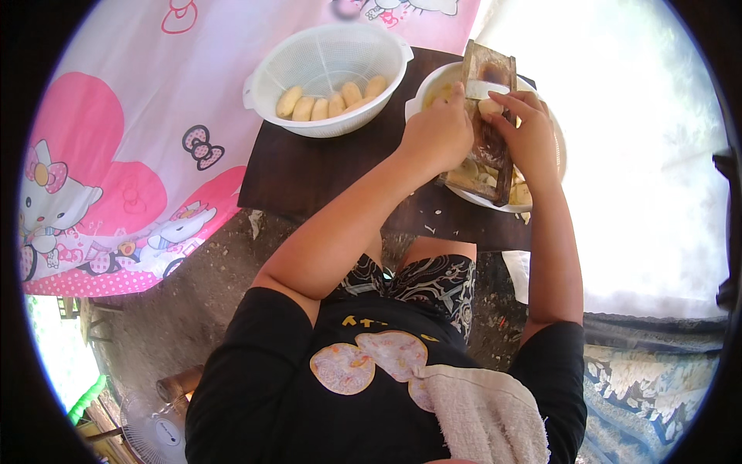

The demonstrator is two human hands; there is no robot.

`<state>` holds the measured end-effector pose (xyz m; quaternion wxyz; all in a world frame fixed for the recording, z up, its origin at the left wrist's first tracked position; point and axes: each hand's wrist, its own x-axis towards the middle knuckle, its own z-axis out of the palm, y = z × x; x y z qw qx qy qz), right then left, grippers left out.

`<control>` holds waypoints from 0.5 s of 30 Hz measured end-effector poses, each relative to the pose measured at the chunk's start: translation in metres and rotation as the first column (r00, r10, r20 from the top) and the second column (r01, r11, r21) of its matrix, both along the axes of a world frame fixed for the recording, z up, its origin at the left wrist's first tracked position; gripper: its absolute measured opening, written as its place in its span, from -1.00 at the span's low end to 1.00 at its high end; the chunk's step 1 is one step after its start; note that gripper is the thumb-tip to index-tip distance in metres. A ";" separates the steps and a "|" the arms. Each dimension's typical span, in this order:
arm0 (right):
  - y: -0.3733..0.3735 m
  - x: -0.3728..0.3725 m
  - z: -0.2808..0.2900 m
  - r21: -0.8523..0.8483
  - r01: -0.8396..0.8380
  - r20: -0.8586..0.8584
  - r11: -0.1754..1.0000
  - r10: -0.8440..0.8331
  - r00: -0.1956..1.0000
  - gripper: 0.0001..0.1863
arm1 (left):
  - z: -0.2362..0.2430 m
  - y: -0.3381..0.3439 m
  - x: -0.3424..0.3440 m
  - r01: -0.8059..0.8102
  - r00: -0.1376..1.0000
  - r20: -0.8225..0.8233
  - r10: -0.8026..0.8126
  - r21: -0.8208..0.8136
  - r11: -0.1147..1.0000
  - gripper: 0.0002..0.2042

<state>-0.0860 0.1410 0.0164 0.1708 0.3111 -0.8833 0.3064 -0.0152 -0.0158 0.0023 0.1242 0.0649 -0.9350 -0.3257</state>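
Pinching banana [488, 109] on slicer [495, 56], right hand [533, 135] spread only banana-wide, just nearside of blade [487, 90]; slicer's long axis runs fore-aft, left hand [439, 135] clamped round left edge.

A black, printed T-shirt [379, 410] is worn with swirl-patterned shorts [442, 280].

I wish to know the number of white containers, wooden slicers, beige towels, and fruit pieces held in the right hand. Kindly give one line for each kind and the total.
White containers: 2
Wooden slicer: 1
Beige towel: 1
Fruit piece in the right hand: 1
Total: 5
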 end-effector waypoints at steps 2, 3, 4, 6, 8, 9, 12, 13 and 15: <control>0.000 -0.014 -0.003 -0.027 0.000 -0.016 1.000 -0.001 1.000 -0.66 | 0.000 -0.002 -0.001 0.015 1.000 0.024 -0.015 0.008 1.000 -0.47; -0.002 -0.026 -0.001 -0.010 0.016 -0.054 1.000 -0.017 0.998 -0.66 | 0.000 -0.003 -0.001 0.033 0.997 0.063 -0.034 0.015 0.999 -0.47; -0.004 -0.036 0.001 0.017 0.045 -0.081 0.999 -0.043 0.996 -0.66 | 0.001 -0.004 0.000 0.048 0.993 0.105 -0.051 0.024 0.999 -0.47; -0.007 -0.051 0.010 0.022 0.067 0.023 0.998 -0.067 0.997 -0.67 | 0.005 -0.003 0.000 0.050 0.993 0.109 -0.053 0.027 0.998 -0.47; -0.006 -0.050 0.017 0.047 0.111 0.123 0.993 -0.116 0.986 -0.66 | 0.007 -0.002 0.004 0.013 0.998 0.062 -0.015 0.033 0.999 -0.47; -0.004 -0.042 0.018 0.011 0.040 0.102 0.999 -0.041 0.994 -0.66 | 0.007 -0.001 0.004 0.010 0.999 0.034 -0.010 0.026 1.000 -0.47; 0.007 0.001 0.007 -0.026 -0.025 0.091 0.999 0.027 0.996 -0.67 | 0.003 0.000 0.005 0.012 1.000 0.016 -0.013 0.023 1.000 -0.46; 0.010 0.014 0.001 -0.026 -0.038 0.060 0.999 0.039 0.997 -0.67 | 0.002 -0.001 0.003 0.023 1.000 0.008 -0.023 0.013 1.000 -0.44; 0.013 0.022 -0.007 -0.036 -0.047 0.054 0.998 0.049 0.997 -0.67 | 0.000 -0.002 0.000 0.030 1.000 0.010 -0.030 0.009 1.000 -0.44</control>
